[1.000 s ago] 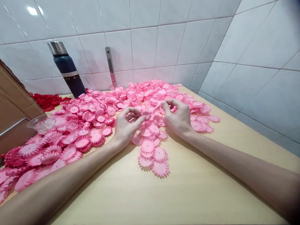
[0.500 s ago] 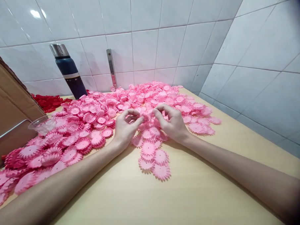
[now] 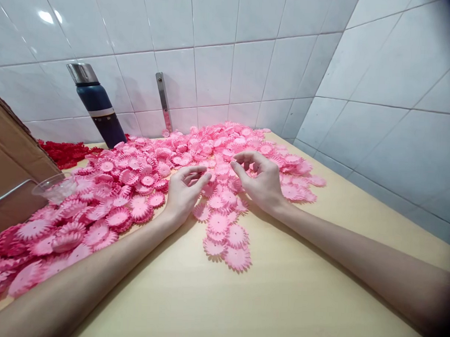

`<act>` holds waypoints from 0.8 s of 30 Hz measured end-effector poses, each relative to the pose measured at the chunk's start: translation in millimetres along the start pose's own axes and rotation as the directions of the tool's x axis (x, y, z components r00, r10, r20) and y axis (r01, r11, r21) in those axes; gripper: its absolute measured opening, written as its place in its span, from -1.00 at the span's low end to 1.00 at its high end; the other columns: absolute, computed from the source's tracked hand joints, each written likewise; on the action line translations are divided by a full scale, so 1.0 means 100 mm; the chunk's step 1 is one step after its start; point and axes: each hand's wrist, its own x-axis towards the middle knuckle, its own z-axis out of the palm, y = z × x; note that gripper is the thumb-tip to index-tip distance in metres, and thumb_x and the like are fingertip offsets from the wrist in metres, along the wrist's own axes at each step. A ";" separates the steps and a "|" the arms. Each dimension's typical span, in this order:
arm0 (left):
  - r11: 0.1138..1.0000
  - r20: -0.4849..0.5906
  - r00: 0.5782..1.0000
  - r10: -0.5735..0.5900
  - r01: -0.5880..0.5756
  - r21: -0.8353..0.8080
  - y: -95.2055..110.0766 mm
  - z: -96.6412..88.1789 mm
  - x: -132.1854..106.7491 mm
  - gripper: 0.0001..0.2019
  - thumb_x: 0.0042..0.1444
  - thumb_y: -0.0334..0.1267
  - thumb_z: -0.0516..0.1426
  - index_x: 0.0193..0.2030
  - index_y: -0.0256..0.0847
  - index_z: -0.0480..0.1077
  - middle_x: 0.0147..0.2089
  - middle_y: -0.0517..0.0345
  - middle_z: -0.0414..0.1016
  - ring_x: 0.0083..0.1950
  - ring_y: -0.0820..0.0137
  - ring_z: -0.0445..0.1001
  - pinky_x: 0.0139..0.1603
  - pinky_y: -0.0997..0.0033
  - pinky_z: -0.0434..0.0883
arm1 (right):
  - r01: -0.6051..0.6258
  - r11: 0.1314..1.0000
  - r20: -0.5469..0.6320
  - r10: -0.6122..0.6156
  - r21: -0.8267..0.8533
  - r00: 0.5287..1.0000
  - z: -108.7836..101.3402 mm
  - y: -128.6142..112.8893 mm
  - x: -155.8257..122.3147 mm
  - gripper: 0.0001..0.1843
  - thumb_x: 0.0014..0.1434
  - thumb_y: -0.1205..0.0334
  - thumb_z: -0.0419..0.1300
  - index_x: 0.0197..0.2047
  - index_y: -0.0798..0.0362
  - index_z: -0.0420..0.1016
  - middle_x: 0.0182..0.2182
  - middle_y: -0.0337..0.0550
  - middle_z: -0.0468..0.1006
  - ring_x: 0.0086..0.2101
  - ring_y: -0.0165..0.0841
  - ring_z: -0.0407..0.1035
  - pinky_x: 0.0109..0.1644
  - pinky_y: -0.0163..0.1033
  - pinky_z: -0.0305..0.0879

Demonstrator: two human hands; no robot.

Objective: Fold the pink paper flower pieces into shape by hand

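My left hand (image 3: 185,189) hovers at the near side of a heap of pink scalloped flower discs (image 3: 138,179). Its thumb and fingertips are slightly parted, and I see nothing held between them. Across a small gap, my right hand (image 3: 260,180) is loosely curled, thumb apart from the forefinger, likewise with no disc visible in it. Below and between both hands, a strip of overlapping pink discs (image 3: 218,223) runs toward me over the table. Each disc has a toothed edge and a small centre hole.
A dark blue bottle (image 3: 100,111) with a steel cap stands at the back left, by red pieces (image 3: 65,153). A cardboard box (image 3: 12,159) and a clear plastic cup (image 3: 54,187) flank the heap. Tiled walls (image 3: 214,73) bound the pale wooden table (image 3: 287,285).
My hands have drawn a little apart and their fingertips have loosened. Pink between the fingertips earlier no longer shows there. The view has shifted slightly.
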 end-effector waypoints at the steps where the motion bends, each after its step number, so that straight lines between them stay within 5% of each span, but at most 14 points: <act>1: 1.000 0.006 1.000 -0.003 0.003 -0.006 0.01 0.00 -0.01 -0.76 -0.03 -0.22 0.30 -0.23 -0.31 0.52 -0.15 -0.01 0.56 -0.10 0.32 0.53 -0.08 0.37 0.46 | 0.040 0.999 0.049 -0.040 0.007 0.998 0.00 -0.03 -0.01 -0.93 0.14 0.28 0.23 -0.28 0.07 0.52 -0.39 -0.16 0.57 -0.40 -0.36 0.38 -0.28 -0.21 0.31; 7: 0.993 0.123 0.992 -0.006 0.021 -0.115 0.05 0.02 -0.04 -0.74 0.03 -0.19 0.26 -0.14 -0.23 0.53 -0.10 0.01 0.57 -0.10 0.29 0.55 -0.18 0.37 0.52 | 0.155 0.988 0.271 -0.155 0.022 0.950 -0.01 -0.10 -0.02 -0.86 0.07 0.14 0.34 -0.42 0.02 0.55 -0.44 -0.16 0.61 -0.36 -0.28 0.42 -0.21 -0.13 0.33; 16: 0.989 0.106 0.994 0.010 0.006 -0.149 0.04 0.01 -0.03 -0.79 -0.05 -0.28 0.31 -0.24 -0.26 0.52 -0.13 0.06 0.57 -0.09 0.34 0.54 -0.04 0.38 0.48 | -0.132 0.976 0.367 0.061 0.171 0.928 -0.04 -0.07 -0.02 -0.82 0.07 0.09 0.32 -0.36 0.03 0.59 -0.43 -0.19 0.61 -0.44 -0.35 0.45 -0.37 -0.23 0.37; 24: 0.997 0.110 0.994 0.007 0.002 -0.082 0.01 0.00 -0.02 -0.81 -0.06 -0.22 0.33 -0.32 -0.26 0.55 -0.24 0.08 0.58 -0.15 0.34 0.54 -0.03 0.36 0.46 | -0.245 0.926 0.385 0.122 0.288 0.915 -0.02 0.05 0.00 -0.72 0.00 0.08 0.37 -0.27 0.09 0.60 -0.39 -0.10 0.62 -0.43 -0.34 0.46 -0.38 -0.22 0.39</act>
